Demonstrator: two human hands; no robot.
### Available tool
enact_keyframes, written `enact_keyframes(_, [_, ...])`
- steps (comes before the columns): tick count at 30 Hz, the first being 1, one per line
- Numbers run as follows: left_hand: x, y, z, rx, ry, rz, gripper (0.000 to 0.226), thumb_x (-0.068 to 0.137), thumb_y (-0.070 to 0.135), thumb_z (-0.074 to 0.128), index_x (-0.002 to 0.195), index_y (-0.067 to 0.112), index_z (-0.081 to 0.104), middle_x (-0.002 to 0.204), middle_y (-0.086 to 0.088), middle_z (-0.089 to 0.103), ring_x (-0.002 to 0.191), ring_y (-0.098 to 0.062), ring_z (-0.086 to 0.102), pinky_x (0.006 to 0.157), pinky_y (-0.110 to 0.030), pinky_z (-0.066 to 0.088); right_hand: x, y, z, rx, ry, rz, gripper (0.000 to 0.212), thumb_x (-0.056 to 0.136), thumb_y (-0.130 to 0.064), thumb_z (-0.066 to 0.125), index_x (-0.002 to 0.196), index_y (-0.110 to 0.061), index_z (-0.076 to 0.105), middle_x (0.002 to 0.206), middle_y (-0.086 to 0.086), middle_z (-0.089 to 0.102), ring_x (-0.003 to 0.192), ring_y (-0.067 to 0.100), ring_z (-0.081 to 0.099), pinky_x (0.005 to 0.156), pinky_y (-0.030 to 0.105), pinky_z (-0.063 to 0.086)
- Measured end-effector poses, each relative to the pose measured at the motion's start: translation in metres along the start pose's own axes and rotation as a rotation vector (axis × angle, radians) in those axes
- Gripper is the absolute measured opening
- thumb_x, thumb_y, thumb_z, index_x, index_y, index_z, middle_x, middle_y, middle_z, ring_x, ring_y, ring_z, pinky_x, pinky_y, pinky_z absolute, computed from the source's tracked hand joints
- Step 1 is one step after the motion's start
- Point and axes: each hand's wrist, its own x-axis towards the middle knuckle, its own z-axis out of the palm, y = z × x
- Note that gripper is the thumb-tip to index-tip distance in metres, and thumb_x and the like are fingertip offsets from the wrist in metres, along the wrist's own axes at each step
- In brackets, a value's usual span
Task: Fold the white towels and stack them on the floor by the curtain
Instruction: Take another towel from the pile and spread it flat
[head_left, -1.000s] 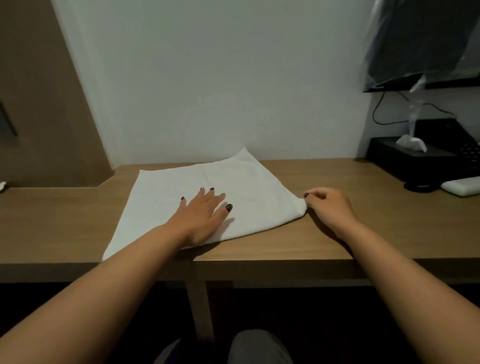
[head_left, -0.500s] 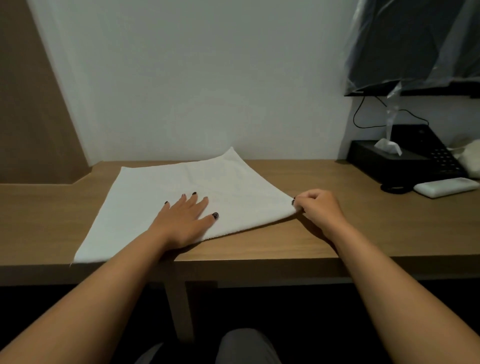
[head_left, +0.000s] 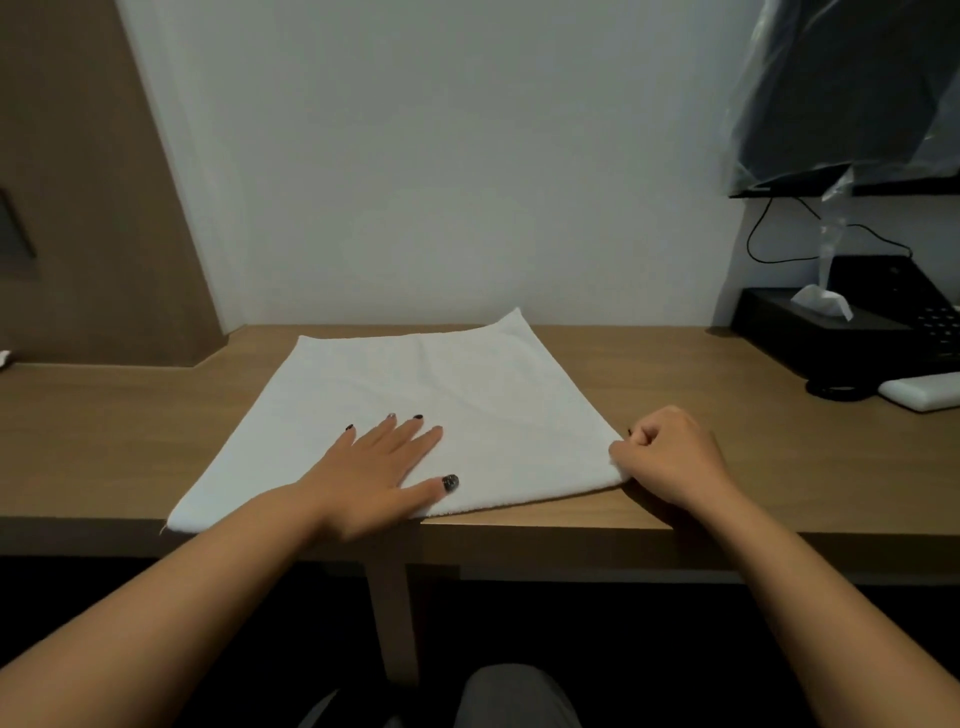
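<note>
A wooden desk (head_left: 675, 395) is seen against a pale wall, and everything else is placed here in relation to this desk. On its far right part a black tissue box (head_left: 810, 332) is standing, with a white tissue sticking out of the top. A black telephone (head_left: 904, 306) is just behind the box, and a white oblong object (head_left: 919, 392) is lying near the right edge. A dark screen wrapped in clear plastic (head_left: 852, 88) is hung above that corner. Nothing is lying on the towel except the hands.

The white towel (head_left: 441, 395) is spread flat on the middle of the desk, its near edge along the desk's front edge and one far corner touching the wall. The left hand (head_left: 379, 473) is pressed palm down on the near part of the towel, fingers straight and slightly apart. The right hand (head_left: 670, 457) is curled, and the near right corner of the towel is pinched by it.

The towel is looking soft and slightly fuzzy, roughly square. The desk surface is smooth, with wood grain.
</note>
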Motion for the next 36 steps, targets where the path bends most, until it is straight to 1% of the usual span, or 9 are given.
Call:
enact_keyframes(3, [-0.012,-0.007,-0.021,-0.103,-0.093,0.003,0.117,0.052,0.101,0.003,0.154,0.043,0.003,0.163,0.015,-0.002,0.150,-0.009,-0.002,0.121,-0.039,0.000,-0.001,-0.027,-0.012,-0.347,-0.151,0.077,0.020,0.079,-0.026,0.066,0.083,-0.007,0.065,0.092,0.010,0.065,0.092,0.025,0.060,0.076,0.036,0.054])
enact_keyframes(7, [0.014,-0.016,-0.038,-0.254,0.220,-0.119,0.056,0.099,0.053,0.037,0.150,0.029,0.033,0.156,0.004,0.032,0.142,-0.017,0.032,0.115,-0.034,0.024,0.004,-0.093,0.012,-0.481,-0.028,-0.295,0.035,0.087,-0.013,0.057,0.122,-0.012,0.052,0.132,0.008,0.047,0.125,0.030,0.043,0.100,0.040,0.043])
enact_keyframes(10, [0.038,-0.027,-0.029,-0.202,0.317,-0.210,0.050,0.104,0.037,0.035,0.151,0.021,0.033,0.159,0.001,0.028,0.148,-0.018,0.019,0.117,-0.035,0.017,0.012,-0.139,0.063,-0.313,-0.116,-0.615,0.044,0.095,-0.010,0.049,0.138,-0.012,0.045,0.151,0.006,0.035,0.143,0.025,0.027,0.112,0.038,0.030])
enact_keyframes(13, [0.042,-0.047,-0.013,-0.071,0.189,-0.320,0.058,0.103,0.051,0.022,0.155,0.026,0.019,0.163,0.001,0.014,0.151,-0.020,0.006,0.119,-0.045,0.006,0.025,-0.151,0.106,-0.312,-0.318,-0.731,0.046,0.102,-0.011,0.036,0.148,-0.012,0.032,0.158,0.003,0.025,0.149,0.019,0.012,0.118,0.038,0.019])
enact_keyframes(16, [0.033,-0.065,-0.005,-0.008,0.112,-0.371,0.066,0.097,0.063,0.011,0.156,0.035,0.001,0.164,0.004,-0.004,0.151,-0.019,-0.006,0.120,-0.049,-0.002,0.041,-0.142,0.119,-0.322,-0.417,-0.676,0.051,0.105,-0.028,0.026,0.153,-0.012,0.019,0.161,0.005,0.020,0.149,0.020,0.012,0.120,0.041,0.015])
enact_keyframes(21, [0.016,-0.080,-0.003,0.006,0.102,-0.414,0.073,0.092,0.070,0.008,0.156,0.035,-0.002,0.164,0.004,-0.007,0.151,-0.020,-0.008,0.121,-0.048,-0.002,0.055,-0.118,0.109,-0.496,-0.458,-0.574,0.069,0.098,-0.062,0.012,0.156,-0.027,0.000,0.164,-0.001,-0.007,0.150,0.016,-0.007,0.121,0.044,-0.004])
enact_keyframes(30, [-0.004,-0.087,0.000,0.013,0.097,-0.486,0.075,0.091,0.071,0.005,0.156,0.034,-0.001,0.164,0.002,-0.005,0.151,-0.021,-0.008,0.121,-0.049,0.000,0.075,-0.063,0.070,-0.522,-0.341,-0.292,0.086,0.093,-0.070,0.013,0.156,-0.014,-0.001,0.164,0.003,-0.007,0.150,0.018,-0.007,0.121,0.047,-0.003])
enact_keyframes(33, [-0.007,-0.082,-0.016,0.058,0.019,-0.503,0.069,0.096,0.066,0.010,0.153,0.028,0.017,0.162,-0.006,0.015,0.148,-0.028,0.016,0.118,-0.053,0.013,0.081,-0.068,0.065,-0.546,-0.365,-0.212,0.085,0.094,-0.068,0.018,0.155,-0.008,0.011,0.164,0.005,0.005,0.150,0.023,0.005,0.120,0.049,0.008])
enact_keyframes(36, [0.011,-0.069,-0.046,0.071,0.038,-0.453,0.056,0.103,0.050,0.023,0.140,0.013,0.042,0.146,-0.014,0.041,0.131,-0.032,0.042,0.108,-0.043,0.034,0.083,-0.102,0.068,-0.629,-0.313,-0.236,0.057,0.099,-0.045,0.035,0.141,-0.008,0.042,0.151,0.010,0.037,0.140,0.029,0.032,0.113,0.044,0.028])
